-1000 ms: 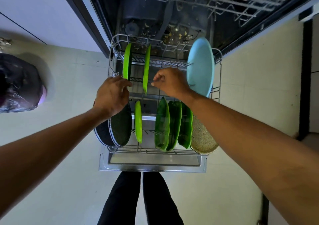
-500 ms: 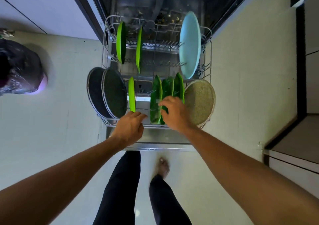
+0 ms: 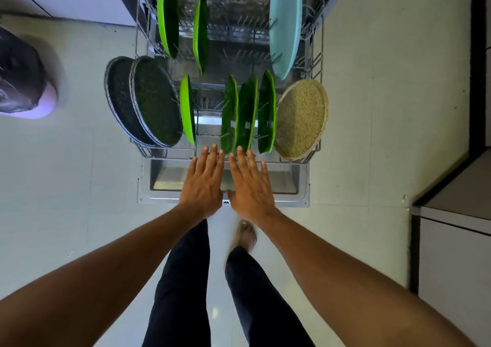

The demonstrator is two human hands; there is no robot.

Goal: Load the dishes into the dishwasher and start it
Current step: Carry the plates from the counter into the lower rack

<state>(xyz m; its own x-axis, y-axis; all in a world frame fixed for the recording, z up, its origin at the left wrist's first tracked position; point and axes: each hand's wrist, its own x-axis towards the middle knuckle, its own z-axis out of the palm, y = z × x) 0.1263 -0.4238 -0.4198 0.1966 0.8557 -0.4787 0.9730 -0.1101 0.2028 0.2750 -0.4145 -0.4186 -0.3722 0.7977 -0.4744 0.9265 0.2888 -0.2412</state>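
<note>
inspection, lower rack (image 3: 167,153): it sits fully drawn out over the open dishwasher door (image 3: 289,184), directly in front of the person. it is loaded with plates standing on edge: two dark plates (image 3: 156,102) at the left, leaf-shaped green dishes (image 3: 245,112) in the middle, a speckled tan plate (image 3: 301,118) at the right and a pale blue plate (image 3: 285,22) further back.

the left hand (image 3: 203,184) and right hand (image 3: 251,187) lie side by side, palms down, above the door. their fingers (image 3: 212,158) are straight and slightly spread, holding nothing. the tips are at the rack's near rim (contact cannot be confirmed).

judgement: loading looks complete, and the step in hand is sending the rack home.

orientation: the rack's travel axis runs near to far, pointing into the tub. the plates face left and right, edges in line with that travel.

next move: an even push from both hands, straight towards the far side, so the rack does not skew and the upright plates do not rattle loose. closing the door and starting the machine remain.
</note>
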